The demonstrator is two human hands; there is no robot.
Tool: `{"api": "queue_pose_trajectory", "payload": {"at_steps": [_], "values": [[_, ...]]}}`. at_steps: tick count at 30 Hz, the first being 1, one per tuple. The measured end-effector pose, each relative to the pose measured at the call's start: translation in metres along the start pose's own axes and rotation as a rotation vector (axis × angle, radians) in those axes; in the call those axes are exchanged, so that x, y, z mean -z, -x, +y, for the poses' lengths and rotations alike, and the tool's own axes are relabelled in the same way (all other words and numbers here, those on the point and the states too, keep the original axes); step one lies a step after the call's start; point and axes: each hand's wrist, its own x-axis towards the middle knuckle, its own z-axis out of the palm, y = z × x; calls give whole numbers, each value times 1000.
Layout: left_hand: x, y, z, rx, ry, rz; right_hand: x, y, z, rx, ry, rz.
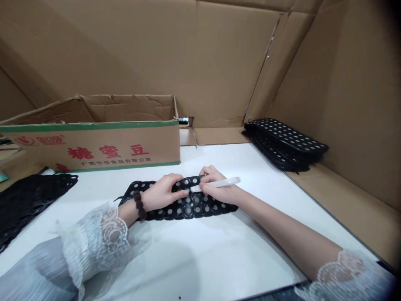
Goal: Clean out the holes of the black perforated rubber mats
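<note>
A black sheet with rows of round whitish spots [188,209] lies flat on the white tabletop in front of me. My left hand [161,192] rests on its left half, the thumb stretched toward the middle and the fingers curving over the far side. Pinched in my right hand [216,186] is a slim white pen-like tool [224,182], tilted with its back end to the right. The tool's front end meets the sheet near its middle, close to my left thumb. Its very tip is too small to make out.
An open cardboard box [125,144] with green edging and red lettering stands at the back left. Black openwork sheets [31,200] lie at the left. A stack of spotted black sheets [285,140] sits at the back right. Cardboard walls [219,62] enclose the white tabletop [175,259].
</note>
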Motion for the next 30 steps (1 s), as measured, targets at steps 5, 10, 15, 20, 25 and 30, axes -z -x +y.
{"api": "queue_pose_trajectory", "payload": {"at_steps": [5,10,15,20,25,30], "values": [[2,-2,1,-46,37,-1,-2,0,0,12,34,24],[1,-2,-1,-13,104,-29,-2,-1,4,-25,-66,-6],[2,-3,-4,-2,185,-73,-3,-1,4,-25,-80,-1],[1,-3,-3,66,213,-87,-7,2,1,38,74,39],[-2,-2,0,125,190,-47,-12,5,-1,72,218,37],[-6,-2,1,151,127,-7,-25,5,-6,65,456,109]]}}
